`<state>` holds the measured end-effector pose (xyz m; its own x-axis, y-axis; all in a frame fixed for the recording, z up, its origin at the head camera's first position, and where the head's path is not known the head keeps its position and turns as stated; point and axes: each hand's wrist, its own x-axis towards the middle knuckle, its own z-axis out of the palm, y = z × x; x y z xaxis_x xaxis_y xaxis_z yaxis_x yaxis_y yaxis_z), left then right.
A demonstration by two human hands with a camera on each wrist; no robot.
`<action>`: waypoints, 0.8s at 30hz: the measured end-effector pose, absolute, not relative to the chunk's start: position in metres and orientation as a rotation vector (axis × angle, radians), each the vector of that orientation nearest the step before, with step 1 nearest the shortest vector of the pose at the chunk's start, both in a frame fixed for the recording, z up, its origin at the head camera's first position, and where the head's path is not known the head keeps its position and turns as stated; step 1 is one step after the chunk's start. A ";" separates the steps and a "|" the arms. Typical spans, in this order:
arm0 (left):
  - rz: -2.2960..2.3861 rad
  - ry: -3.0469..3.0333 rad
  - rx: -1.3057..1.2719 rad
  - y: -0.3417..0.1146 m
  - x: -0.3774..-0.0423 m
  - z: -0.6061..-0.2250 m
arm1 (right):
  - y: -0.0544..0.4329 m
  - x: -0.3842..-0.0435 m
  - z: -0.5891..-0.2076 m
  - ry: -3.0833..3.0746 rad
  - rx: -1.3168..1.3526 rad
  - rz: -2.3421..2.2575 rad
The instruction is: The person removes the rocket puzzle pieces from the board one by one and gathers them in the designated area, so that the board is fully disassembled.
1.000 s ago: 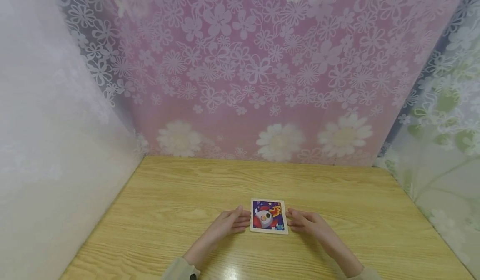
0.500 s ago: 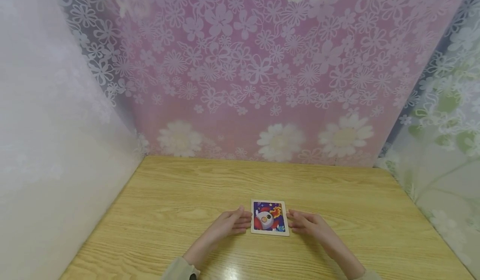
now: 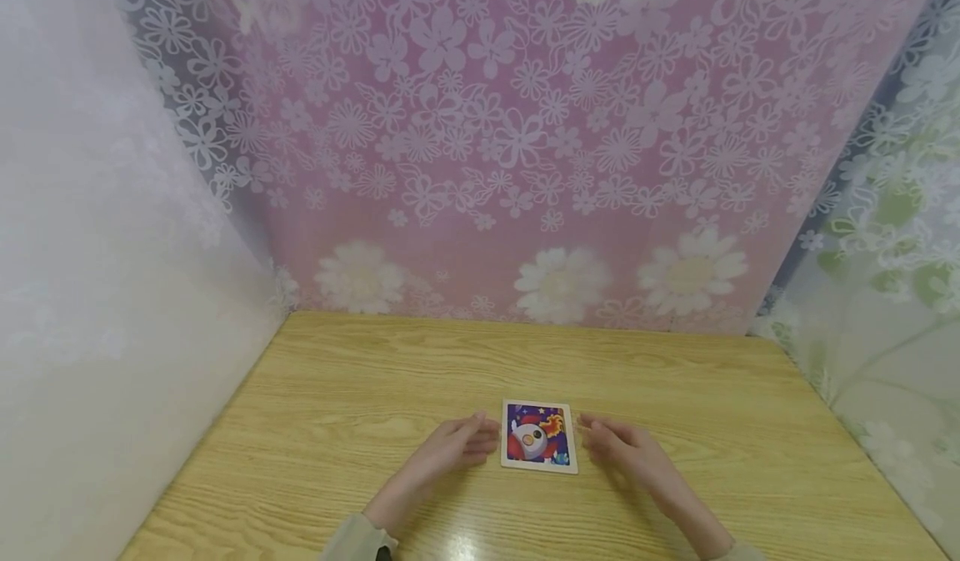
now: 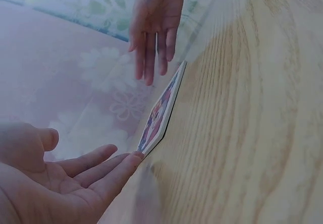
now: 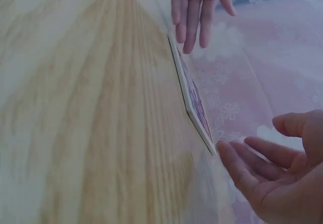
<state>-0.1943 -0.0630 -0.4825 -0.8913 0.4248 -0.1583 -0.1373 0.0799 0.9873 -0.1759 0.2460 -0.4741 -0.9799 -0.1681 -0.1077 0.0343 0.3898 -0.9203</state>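
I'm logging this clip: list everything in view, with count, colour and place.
Wood-grain table: one, yellow-brown, lower half of head view
Flat square picture board with pale border: one, purple, red and white, lying on the table
Flowered pink sheet: one, pink and white, behind the table
Pale sheet: one, whitish, table's left
Leafy patterned sheet: one, white and green, table's right
Sleeves: two, pale beige, bottom edge
Left hand: one, bare, left of the board
Right hand: one, bare, right of the board
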 end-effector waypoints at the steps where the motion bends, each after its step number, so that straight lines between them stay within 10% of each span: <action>1: 1.865 1.968 0.283 -0.063 -0.194 -0.481 | 0.246 -0.176 -0.474 2.503 -0.135 -1.610; 24: 1.789 2.161 0.624 -0.038 -0.224 -0.450 | 0.217 -0.165 -0.477 2.900 -0.996 -0.526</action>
<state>-0.2241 -0.0378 -0.4496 -0.8718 0.4853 0.0663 0.1557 0.1461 0.9770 -0.1653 0.2165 -0.4772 -0.7945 -0.6020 0.0797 -0.5916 0.7379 -0.3250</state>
